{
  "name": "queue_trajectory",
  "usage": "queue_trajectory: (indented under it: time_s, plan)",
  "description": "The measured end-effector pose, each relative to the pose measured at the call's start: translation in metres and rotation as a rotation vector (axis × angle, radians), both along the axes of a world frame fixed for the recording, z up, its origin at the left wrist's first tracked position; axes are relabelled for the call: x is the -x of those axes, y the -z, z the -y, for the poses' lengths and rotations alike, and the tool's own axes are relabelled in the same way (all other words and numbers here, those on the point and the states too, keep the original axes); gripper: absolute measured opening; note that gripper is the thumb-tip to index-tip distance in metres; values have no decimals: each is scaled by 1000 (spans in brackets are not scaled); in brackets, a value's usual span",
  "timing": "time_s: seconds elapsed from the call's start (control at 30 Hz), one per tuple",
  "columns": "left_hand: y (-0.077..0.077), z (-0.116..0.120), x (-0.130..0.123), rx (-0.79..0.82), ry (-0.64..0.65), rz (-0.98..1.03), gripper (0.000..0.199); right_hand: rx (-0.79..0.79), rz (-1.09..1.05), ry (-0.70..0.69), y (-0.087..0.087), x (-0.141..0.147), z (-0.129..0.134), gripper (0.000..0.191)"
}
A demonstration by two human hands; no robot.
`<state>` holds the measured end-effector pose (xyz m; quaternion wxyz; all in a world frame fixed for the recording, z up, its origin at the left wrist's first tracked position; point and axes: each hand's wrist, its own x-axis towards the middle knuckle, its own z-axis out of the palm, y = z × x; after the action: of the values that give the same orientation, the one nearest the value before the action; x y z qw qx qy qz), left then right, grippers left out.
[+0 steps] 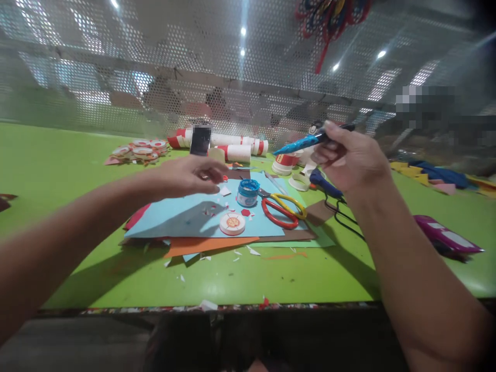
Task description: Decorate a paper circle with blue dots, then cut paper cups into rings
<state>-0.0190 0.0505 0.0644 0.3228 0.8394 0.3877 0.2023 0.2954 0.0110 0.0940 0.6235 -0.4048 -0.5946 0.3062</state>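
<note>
Blue-tipped brush (306,142) is up in the air, right of centre over the table (302,281), apart from the paint jar (247,198). Should be light and fairly stiff. Left end: blue coating, looks wet, so likely slippery and smeary; from here can't tell if bristles sit under it. Wouldn't grab there. Right end: dark handle (322,136), probably smooth and rigid. Best hold is back on that, off the paint. Not fragile, I'd guess, though the tip may splay if pressed.

Hands, left to right. Left hand (197,174): palm down above the blue paper (170,219), fingers loosely curled, thumb apart, nothing visible in it, not touching the jar. Jar stands upright, lid off, blue smeared round the rim, scissors (284,226) just right of it. Right hand (351,155): raised, forearm slanting up from lower right, thumb and fingers pinching the handle, tip pointing left and slightly down.
</note>
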Motion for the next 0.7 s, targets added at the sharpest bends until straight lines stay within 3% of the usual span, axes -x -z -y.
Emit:
queue_trajectory:
  time_s: [0.17, 0.3, 0.47, 0.7]
  plan:
    - [25, 33, 7, 24, 16, -164, 68, 32, -79, 15, 13, 9, -5, 37]
    - [31, 43, -6, 47, 104, -251, 77, 80, -121, 7, 21, 29, 3, 39]
    - [30, 50, -13, 31, 144, -221, 75, 179, -310, 9, 19, 47, 17, 34]
    - [50, 45, -14, 104, 113, -55, 72, 199, -324, -66, 27, 60, 25, 31]
